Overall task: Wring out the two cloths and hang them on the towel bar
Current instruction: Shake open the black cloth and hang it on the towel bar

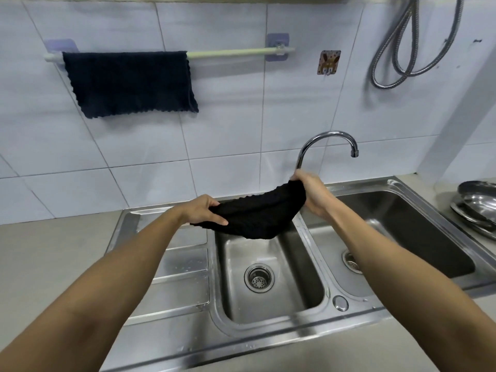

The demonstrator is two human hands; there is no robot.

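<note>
From the head camera we see our left hand (205,210) and right hand (311,190) each clenched on one end of a black cloth (257,216), which sags between them above the smaller left basin of the steel sink (268,285). The right end is raised higher, just in front of the curved faucet (328,145). A second dark cloth (128,83) is draped over the left part of the pale towel bar (236,53) on the tiled wall. Metal dishes (475,208) sit on the counter (48,264) at far right.
</note>
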